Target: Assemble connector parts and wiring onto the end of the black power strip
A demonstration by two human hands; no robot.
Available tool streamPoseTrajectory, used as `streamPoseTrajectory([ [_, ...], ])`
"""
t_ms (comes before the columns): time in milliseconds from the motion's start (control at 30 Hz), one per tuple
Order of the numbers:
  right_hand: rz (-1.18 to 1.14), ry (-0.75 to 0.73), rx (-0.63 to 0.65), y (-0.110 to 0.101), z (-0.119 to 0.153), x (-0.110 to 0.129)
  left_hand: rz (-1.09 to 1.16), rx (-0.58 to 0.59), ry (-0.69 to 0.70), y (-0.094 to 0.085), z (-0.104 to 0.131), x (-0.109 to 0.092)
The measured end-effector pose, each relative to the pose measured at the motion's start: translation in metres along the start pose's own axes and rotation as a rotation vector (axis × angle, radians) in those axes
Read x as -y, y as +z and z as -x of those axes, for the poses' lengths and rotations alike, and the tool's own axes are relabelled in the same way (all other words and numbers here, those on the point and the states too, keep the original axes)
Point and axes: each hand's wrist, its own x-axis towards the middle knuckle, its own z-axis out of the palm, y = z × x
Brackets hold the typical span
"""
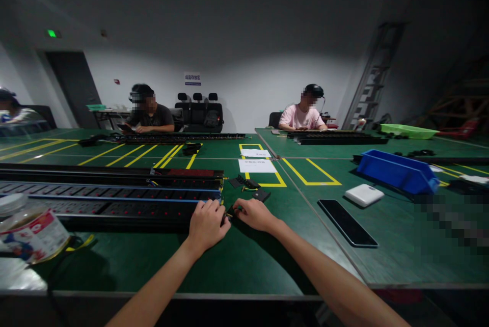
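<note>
far left of the fingers there's a see-through jar (32, 215), its red, white and blue label (36, 238) too blurred to read; parked by the near edge, presumably out of the way. beside it, a yellow-tipped cable (81, 244). and stretching right up to the left fingers, here's the nearest black strip (148, 209), dotted with red, lying lengthwise, which probably leaves its end easy to reach. well beyond the fingers, a sign (192, 77) reads 成品存放区, the smaller line beneath too tiny.

now the left hand (208, 222)! draped over that strip's end, fingers curled and close together, seemingly to steady it; whether they clamp, i can't tell. across a small gap, the right hand (255, 213), fingertips bunched near the thumb beside a thin wire end (229, 215); pinched or merely touching, can't tell. just past those right fingertips, loose black pieces (262, 194), likely kept within reach. farther past, white paper sheets (257, 166), print too small to make out, perhaps labelling the spots marked by yellow lines (271, 185).

right of the right fingers, a phone (347, 222), dark screen up, no brand visible; beyond it a white case (364, 195), faint marks unreadable; and farther over, a blue bin (397, 171), well apart from both hands, probably for small parts.
</note>
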Motion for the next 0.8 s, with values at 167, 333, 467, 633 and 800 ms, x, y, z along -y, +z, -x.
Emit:
streamPoseTrajectory([
  [167, 0.001, 0.009, 0.011, -0.0013, 0.0006, 0.0006, 0.016, 0.001, 0.000, 0.0000, -0.0004, 0.0003],
  [333, -0.008, 0.001, 0.007, -0.0001, 0.0005, -0.0002, 0.006, 0.006, -0.003, 0.0011, -0.0003, 0.0002],
  [467, 0.006, -0.004, 0.004, 0.0012, -0.0003, -0.0013, 0.008, 0.007, -0.006, 0.0018, 0.0002, 0.0003],
  [633, 0.005, -0.008, -0.003, 0.0014, -0.0002, -0.0017, 0.009, 0.004, -0.001, 0.0016, 0.0003, 0.0007],
  [800, 0.005, -0.001, 0.004, 0.0009, 0.0000, -0.0011, -0.003, 0.006, -0.004, 0.0006, -0.0001, 0.0001],
])
